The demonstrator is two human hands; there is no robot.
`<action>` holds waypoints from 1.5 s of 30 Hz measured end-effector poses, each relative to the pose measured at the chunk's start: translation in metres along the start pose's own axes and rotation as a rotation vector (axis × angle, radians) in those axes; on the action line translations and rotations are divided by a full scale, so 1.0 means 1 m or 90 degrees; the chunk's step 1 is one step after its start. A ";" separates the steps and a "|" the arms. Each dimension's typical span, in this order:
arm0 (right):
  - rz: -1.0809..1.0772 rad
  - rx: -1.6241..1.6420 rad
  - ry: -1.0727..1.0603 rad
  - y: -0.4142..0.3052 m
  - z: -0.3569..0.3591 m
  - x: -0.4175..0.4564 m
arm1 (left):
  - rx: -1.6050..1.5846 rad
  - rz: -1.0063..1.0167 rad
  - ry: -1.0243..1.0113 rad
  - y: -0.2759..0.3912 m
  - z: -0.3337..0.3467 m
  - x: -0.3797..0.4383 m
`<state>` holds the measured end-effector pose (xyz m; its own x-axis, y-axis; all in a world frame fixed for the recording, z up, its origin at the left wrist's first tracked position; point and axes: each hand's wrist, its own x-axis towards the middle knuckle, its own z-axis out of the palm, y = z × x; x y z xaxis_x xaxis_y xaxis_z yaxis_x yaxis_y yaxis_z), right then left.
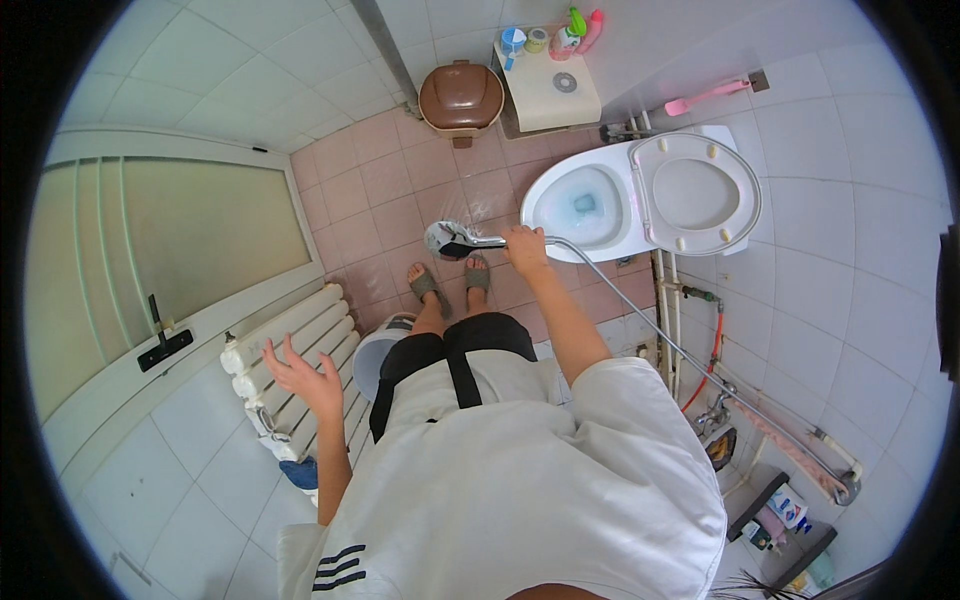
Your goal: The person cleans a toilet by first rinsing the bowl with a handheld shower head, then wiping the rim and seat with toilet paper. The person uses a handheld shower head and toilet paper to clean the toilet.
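Observation:
My right hand (526,250) grips the handle of a chrome handheld shower head (448,240). Fine streaks of water fan out from the head over the pink floor tiles (390,189). From my grip the metal shower hose (637,311) runs back to the right-hand wall. Just beyond this hand stands a white toilet (540,202), its lid and seat (750,191) raised and bluish water in the bowl. My left hand (306,379) is raised with fingers spread, holding nothing, above a white radiator (307,319).
A brown-lidded bin (461,96) stands beside a cream cabinet (551,105) bearing bottles. A bucket (367,358) sits by my left leg. A frosted door (217,217) is at left. Pipes (673,345), a faucet (712,412) and corner shelves (757,510) line the right. A pink brush (705,97) hangs behind the toilet.

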<state>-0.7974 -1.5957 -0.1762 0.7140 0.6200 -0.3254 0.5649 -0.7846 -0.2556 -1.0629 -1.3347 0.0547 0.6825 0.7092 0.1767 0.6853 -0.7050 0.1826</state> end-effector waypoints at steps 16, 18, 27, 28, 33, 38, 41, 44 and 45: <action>0.048 0.001 -0.040 -0.019 0.000 0.009 | 0.028 0.009 -0.078 -0.028 0.019 -0.019; 0.051 0.011 -0.045 -0.021 0.001 0.010 | 0.026 0.008 -0.089 -0.029 0.021 -0.022; 0.070 -0.015 -0.059 -0.005 0.017 0.010 | -0.006 0.011 -0.118 -0.027 0.025 -0.025; 0.096 -0.023 -0.068 0.002 0.020 0.011 | -0.008 0.013 -0.120 -0.027 0.025 -0.025; 0.129 -0.025 -0.094 0.008 0.006 0.014 | -0.014 0.006 -0.126 -0.025 0.026 -0.027; 0.128 -0.077 -0.077 0.021 -0.002 0.020 | -0.017 -0.003 -0.144 -0.021 0.026 -0.027; 0.169 -0.070 -0.080 0.028 -0.010 0.021 | -0.027 -0.004 -0.143 -0.021 0.027 -0.026; 0.137 -0.090 -0.080 0.036 -0.022 0.022 | -0.040 -0.009 -0.144 -0.018 0.025 -0.023; 0.149 -0.096 -0.075 0.039 -0.024 0.023 | -0.043 -0.010 -0.145 -0.018 0.024 -0.024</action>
<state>-0.7489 -1.6118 -0.1715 0.7837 0.4115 -0.4653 0.4525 -0.8914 -0.0261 -1.0858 -1.3385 0.0244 0.7168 0.6956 -0.0484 0.6830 -0.6865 0.2494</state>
